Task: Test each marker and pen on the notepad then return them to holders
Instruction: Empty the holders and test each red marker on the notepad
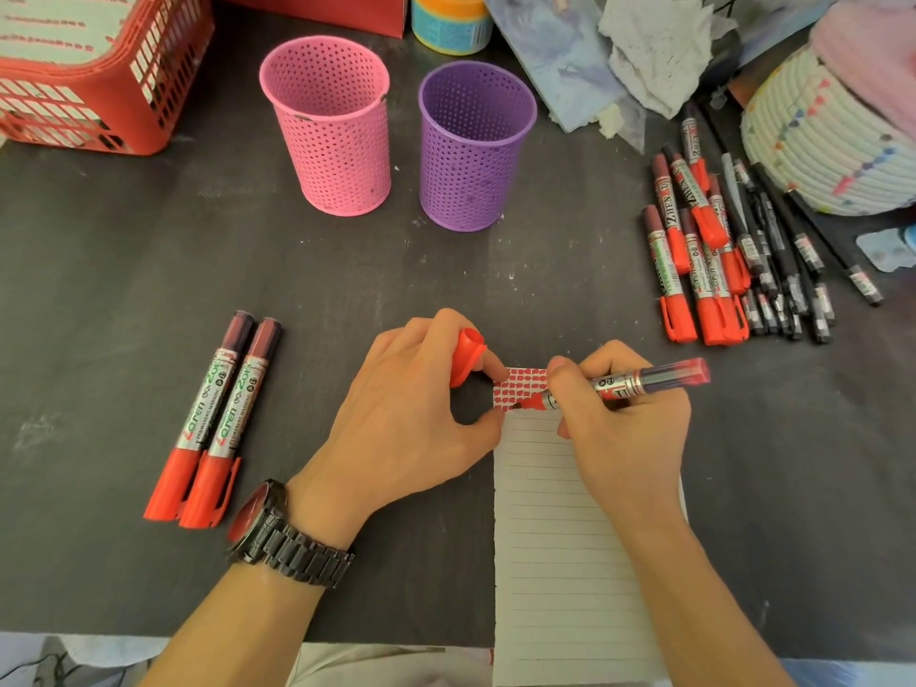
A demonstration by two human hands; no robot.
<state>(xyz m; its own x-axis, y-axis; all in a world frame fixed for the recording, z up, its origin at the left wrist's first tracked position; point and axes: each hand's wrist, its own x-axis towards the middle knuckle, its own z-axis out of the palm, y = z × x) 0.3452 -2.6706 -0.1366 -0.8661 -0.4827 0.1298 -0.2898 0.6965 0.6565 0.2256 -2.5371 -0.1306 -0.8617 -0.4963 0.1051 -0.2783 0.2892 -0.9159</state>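
Dark table [99, 290]: two capped red markers [213, 419] at 9 o'clock; pink holder [332, 136], purple holder [471, 151] at 12; left grip [396, 414] pinching red cap [466, 357]; notepad [555, 562] at 6; right grip [619, 428] curled round uncapped marker [639, 381], tip on notepad; marker pile [718, 250] at 2.

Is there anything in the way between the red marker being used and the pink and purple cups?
Nothing visible does. No object lies on the table between the marker in the right hand and the pink cup or purple cup. The left hand holds its cap.
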